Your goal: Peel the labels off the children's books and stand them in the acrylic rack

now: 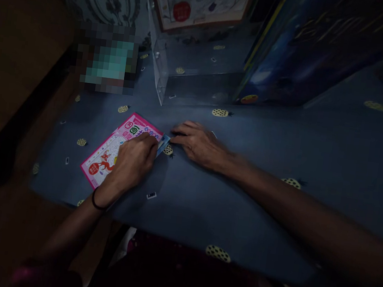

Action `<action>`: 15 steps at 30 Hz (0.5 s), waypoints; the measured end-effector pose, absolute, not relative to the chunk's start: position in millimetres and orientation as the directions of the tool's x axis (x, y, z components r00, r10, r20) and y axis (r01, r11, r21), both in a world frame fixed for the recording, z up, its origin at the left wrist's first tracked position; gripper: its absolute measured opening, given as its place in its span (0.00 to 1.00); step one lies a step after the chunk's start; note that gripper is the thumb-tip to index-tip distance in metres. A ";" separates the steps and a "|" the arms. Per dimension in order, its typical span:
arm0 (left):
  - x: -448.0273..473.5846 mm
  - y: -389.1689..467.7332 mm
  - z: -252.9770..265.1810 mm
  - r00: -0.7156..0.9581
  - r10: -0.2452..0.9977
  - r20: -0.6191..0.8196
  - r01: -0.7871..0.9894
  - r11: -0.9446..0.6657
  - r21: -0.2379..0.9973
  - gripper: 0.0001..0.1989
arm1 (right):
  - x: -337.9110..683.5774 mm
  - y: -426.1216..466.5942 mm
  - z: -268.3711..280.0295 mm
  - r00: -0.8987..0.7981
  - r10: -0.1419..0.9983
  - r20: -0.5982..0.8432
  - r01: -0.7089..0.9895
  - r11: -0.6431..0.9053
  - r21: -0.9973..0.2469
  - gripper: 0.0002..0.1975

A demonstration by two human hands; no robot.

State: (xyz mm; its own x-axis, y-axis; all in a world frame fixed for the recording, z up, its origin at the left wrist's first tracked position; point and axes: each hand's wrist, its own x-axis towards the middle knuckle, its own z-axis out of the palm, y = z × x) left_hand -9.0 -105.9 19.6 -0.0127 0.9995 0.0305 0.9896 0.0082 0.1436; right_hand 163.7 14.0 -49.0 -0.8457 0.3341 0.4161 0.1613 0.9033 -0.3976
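A pink-bordered picture booklet (101, 151) with a red fox and printed characters lies at an angle on the table. My left hand (135, 160), a dark band at its wrist, rests over the booklet's right part with bent fingers gripping it near the edge. From under that edge sticks out a narrow blue corner (165, 141) of another booklet or sheet; most of it is hidden. Just right of this corner is my right hand (200, 145), palm down, slightly blurred. Its lowest digit reaches the blue corner, and the other fingers are extended and apart from it.
The table has a dark blue cloth (241, 191) with pineapple prints. Behind my hands stands a clear acrylic holder (195, 85), with an orange-edged picture book (201, 5) upright at its back. Large blue books (303, 59) stand at its right. A pixelated greenish patch (111, 61) is back left.
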 end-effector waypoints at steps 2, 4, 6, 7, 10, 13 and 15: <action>-8.8 -105.8 20.0 -0.014 1.000 0.024 0.988 0.010 0.153 0.11 | 163.8 14.7 -50.2 -0.844 0.332 0.421 0.155 0.903 -0.401 0.18; -8.2 -105.6 21.3 -0.017 1.000 0.008 0.988 0.016 0.154 0.11 | 164.3 15.4 -51.2 -0.835 0.322 0.446 0.131 0.904 -0.406 0.18; -7.6 -105.4 22.9 -0.019 1.000 -0.013 0.990 0.020 0.141 0.11 | 164.7 15.8 -51.8 -0.804 0.323 0.498 0.113 0.907 -0.406 0.18; -7.4 -105.3 23.5 -0.018 1.000 -0.022 0.991 0.021 0.131 0.11 | 164.8 15.7 -51.8 -0.786 0.328 0.525 0.109 0.908 -0.404 0.19; -7.1 -105.2 24.2 -0.011 0.999 -0.032 0.994 0.015 0.111 0.12 | 164.5 14.2 -51.2 -0.785 0.310 0.536 0.109 0.921 -0.373 0.18; -7.0 -105.2 23.3 -0.010 1.000 -0.020 0.995 0.012 0.103 0.12 | 163.5 11.7 -49.9 -0.843 0.297 0.448 0.148 0.930 -0.338 0.18; -6.6 -105.2 22.7 -0.012 1.000 -0.019 0.995 0.014 0.094 0.12 | 163.0 10.3 -49.1 -0.856 0.310 0.413 0.179 0.928 -0.326 0.19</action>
State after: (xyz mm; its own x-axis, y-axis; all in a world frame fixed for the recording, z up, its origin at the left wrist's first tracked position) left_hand -6.6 -105.2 22.7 -0.0124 0.9998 -0.0186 0.9954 0.0141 0.0944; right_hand 163.0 10.3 -49.1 -0.8563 0.3101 0.4131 0.1789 0.9283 -0.3261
